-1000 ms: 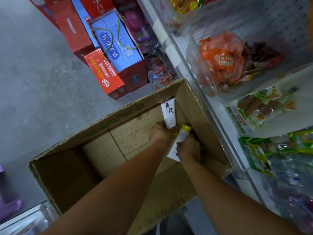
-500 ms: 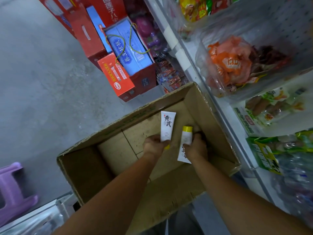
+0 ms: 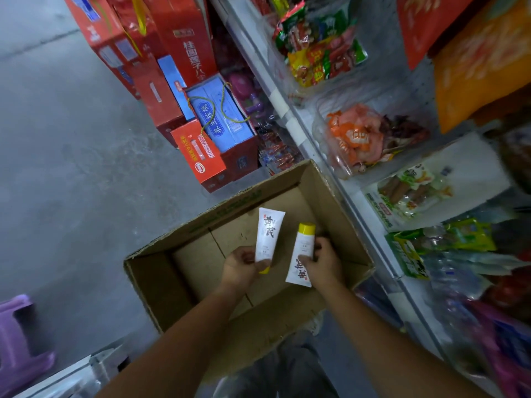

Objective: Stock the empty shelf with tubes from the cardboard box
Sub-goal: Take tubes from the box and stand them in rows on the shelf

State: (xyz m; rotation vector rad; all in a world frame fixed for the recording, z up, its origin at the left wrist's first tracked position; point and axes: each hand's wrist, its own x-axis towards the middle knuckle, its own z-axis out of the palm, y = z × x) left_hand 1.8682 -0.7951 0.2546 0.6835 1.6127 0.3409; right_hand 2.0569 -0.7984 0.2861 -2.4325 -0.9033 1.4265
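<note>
Risen from the cardboard box [image 3: 161, 285] corner: left hand [image 3: 241, 267], fingers [image 3: 263, 263] clamped on a cap-down tube [image 3: 269, 237]; right hand [image 3: 323, 264] clamped on a cap-up tube [image 3: 301, 255].

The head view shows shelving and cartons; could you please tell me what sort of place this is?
Most likely a small grocery shop aisle: white shelves packed with bagged snacks, red gift boxes stacked on the floor, and the left hand and right hand holding tubes over a cardboard box.
</note>
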